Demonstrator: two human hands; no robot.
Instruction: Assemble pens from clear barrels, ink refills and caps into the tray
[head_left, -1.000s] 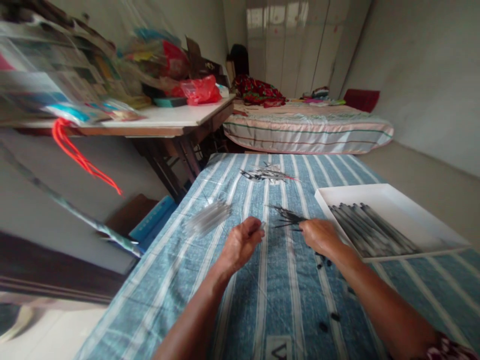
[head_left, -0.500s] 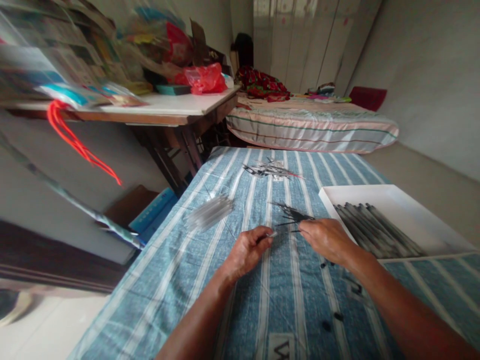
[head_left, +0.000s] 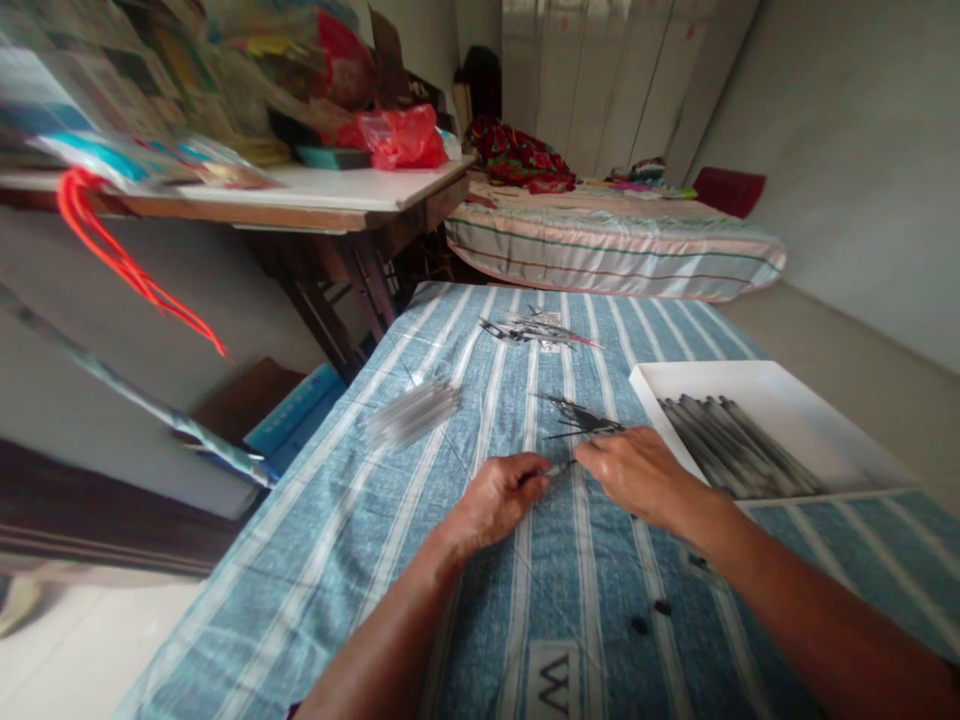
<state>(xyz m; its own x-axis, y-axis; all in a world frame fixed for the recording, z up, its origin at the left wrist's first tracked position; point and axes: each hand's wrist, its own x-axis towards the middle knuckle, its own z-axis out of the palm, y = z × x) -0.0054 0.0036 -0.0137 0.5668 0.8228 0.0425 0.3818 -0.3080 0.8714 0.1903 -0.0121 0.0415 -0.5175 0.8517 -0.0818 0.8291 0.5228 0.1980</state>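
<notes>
My left hand point(head_left: 504, 492) is closed around a translucent grey pen barrel point(head_left: 557, 468), whose end points right. Opposite it, my right hand point(head_left: 637, 472) pinches a thin dark pen refill point(head_left: 573, 461) at the barrel's end; how far it sits inside is too small to tell. Just beyond the right fingers lies a loose heap of black refills point(head_left: 585, 416). To the left, a row of clear barrels point(head_left: 416, 412) rests on the striped cloth point(head_left: 480, 570). Two small black caps point(head_left: 662, 607) lie near my right forearm.
A white open box point(head_left: 862, 440) at the right holds several grey pens point(head_left: 739, 445). Farther back is another pile of thin parts point(head_left: 536, 329). A cluttered side table point(head_left: 315, 195) with a hanging red cord point(head_left: 142, 275) stands left; a bed point(head_left: 615, 240) is behind.
My right hand has moved left and closer to my left hand, bringing the refill to the barrel's end. The whole view has shifted slightly.
</notes>
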